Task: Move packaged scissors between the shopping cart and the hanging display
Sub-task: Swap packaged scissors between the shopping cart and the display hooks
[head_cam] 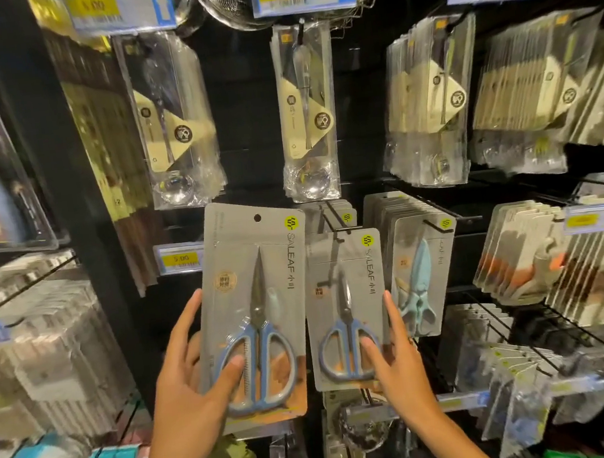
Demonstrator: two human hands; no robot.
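At frame centre, the left hand (193,376) grips a loose scissors pack (253,309); the right hand (393,354) pinches a hung pack (347,310). A missed peg (334,225) could drop the loose pack.

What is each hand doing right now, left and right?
Left hand: grips the free grey-carded pack of blue-handled scissors.
Right hand: holds the matching grey-carded scissors pack hanging on the black peg, thumb on front.

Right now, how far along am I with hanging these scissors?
Done: several packs already hang on the hook. In hand: your left hand grips a loose scissors pack, off any hook; your right hand holds the front hanging pack. Left: thread the loose pack's hole onto the hook.
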